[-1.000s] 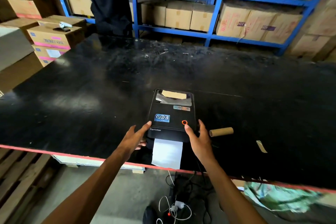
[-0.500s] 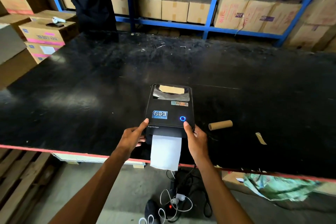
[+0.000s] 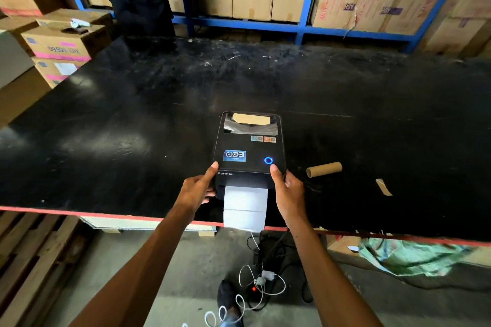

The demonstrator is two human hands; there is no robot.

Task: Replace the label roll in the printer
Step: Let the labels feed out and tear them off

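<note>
While the printer [image 3: 249,151] sits near the front edge of the black desk [image 3: 132,119] with its lid down and its button ring glowing blue, both hands clasp its front corners: the left hand [image 3: 198,188] has its grip closed on the left side, thumb on top, and the right hand [image 3: 288,191] has its grip closed on the right side, thumb just below the blue ring. A strip of white labels [image 3: 245,207] hangs out of the front slot over the desk edge. An empty cardboard core [image 3: 324,169] lies apart to the right. The roll looks already loaded, so the step is probably seating and checking: press both corners evenly, keep thumbs off the strip, and let the labels feed straight.
</note>
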